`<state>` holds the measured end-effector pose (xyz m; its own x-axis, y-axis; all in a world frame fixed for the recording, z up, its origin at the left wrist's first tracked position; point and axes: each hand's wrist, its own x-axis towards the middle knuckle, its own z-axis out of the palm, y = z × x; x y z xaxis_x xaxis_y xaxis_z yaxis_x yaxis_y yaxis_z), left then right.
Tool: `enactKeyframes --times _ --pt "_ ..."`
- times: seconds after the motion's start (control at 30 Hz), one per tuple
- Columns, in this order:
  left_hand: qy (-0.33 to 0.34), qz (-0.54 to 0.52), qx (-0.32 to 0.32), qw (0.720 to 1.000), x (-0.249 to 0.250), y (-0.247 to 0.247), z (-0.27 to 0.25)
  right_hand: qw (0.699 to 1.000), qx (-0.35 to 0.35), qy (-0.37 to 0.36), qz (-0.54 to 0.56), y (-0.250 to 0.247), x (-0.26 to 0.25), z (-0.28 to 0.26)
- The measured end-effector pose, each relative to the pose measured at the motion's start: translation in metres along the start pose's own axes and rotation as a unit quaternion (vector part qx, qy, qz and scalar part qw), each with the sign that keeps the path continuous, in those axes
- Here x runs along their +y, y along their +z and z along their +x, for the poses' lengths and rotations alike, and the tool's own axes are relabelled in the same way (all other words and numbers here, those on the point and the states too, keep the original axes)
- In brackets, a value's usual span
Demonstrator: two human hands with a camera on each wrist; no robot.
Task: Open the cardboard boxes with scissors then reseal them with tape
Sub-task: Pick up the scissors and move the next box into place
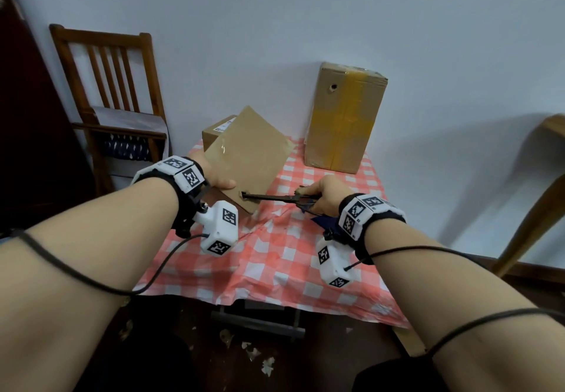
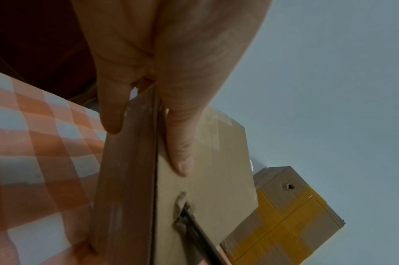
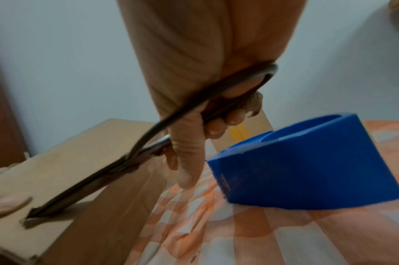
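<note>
A flat cardboard box (image 1: 247,153) stands tilted on its near edge on the checked tablecloth. My left hand (image 1: 218,177) grips its near left edge, thumb (image 2: 179,154) on the top face and a finger (image 2: 112,114) on the side. My right hand (image 1: 321,195) holds dark scissors (image 1: 269,198) by the handles. The blade tips (image 2: 182,211) are stuck into the box's top face near its lower corner, with torn cardboard around the hole (image 3: 33,215). A blue tape dispenser (image 3: 307,166) lies on the cloth right beside my right hand.
A tall box (image 1: 345,119) with yellow tape and a small hole stands at the table's far right. A smaller box (image 1: 217,131) sits behind the tilted one. A wooden chair (image 1: 113,98) stands at left, another chair's edge (image 1: 538,195) at right. Paper scraps litter the floor.
</note>
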<state>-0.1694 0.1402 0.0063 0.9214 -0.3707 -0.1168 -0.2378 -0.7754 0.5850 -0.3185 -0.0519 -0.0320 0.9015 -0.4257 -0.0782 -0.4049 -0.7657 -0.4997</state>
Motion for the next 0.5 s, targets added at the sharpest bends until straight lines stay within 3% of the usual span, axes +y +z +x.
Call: enactKeyframes --times 0.23,0.5 --pt "-0.009 0.022 0.043 0.999 0.001 0.007 0.005 0.999 0.001 0.011 0.032 0.004 0.006 0.002" --pt "-0.019 0.030 0.032 0.999 0.003 0.006 0.004 0.992 -0.010 0.033 0.122 0.021 0.008 -0.007"
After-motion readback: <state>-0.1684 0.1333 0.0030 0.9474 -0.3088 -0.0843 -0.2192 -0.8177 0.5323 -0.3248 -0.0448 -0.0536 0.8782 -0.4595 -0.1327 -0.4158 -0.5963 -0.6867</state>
